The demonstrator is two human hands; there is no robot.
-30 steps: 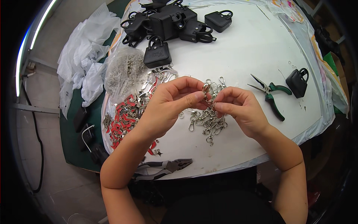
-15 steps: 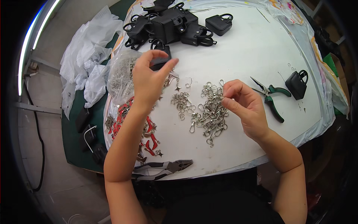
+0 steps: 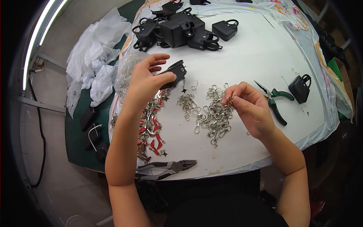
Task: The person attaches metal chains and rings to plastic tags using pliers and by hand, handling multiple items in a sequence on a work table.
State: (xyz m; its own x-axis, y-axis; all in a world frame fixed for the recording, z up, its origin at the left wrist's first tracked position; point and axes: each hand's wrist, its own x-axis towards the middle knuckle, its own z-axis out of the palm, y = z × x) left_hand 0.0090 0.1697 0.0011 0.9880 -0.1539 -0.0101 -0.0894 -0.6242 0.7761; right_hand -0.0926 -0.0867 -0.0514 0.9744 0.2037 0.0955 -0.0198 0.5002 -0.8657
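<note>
My left hand (image 3: pixel 145 77) grips a miniature black handbag (image 3: pixel 177 72), with the thumb pressed on its near side and the fingers bent over beyond. The bag is tilted. To the right, my right hand (image 3: pixel 249 108) pinches a small metal piece between thumb and fingertips; it looks like a ring or clasp, mostly covered. Just left of that hand lies a pile of silver swivel clasps (image 3: pixel 215 119). A smaller heap of metal rings (image 3: pixel 186 104) sits between the hands. Red and silver charms (image 3: pixel 154 126) lie below my left forearm's right side.
Several more black mini bags (image 3: pixel 181 28) are piled at the back, and one bag (image 3: pixel 300 88) stands at the right. Green-handled long-nose pliers (image 3: pixel 275 96) lie beside it. Grey combination pliers (image 3: pixel 172 168) rest at the near edge. A clear plastic bag (image 3: pixel 126 73) sits behind my left wrist.
My left hand has closed on the mini bag, which is now tilted and farther right. My right hand stays near the clasp pile, its fingertips pinching a metal piece.
</note>
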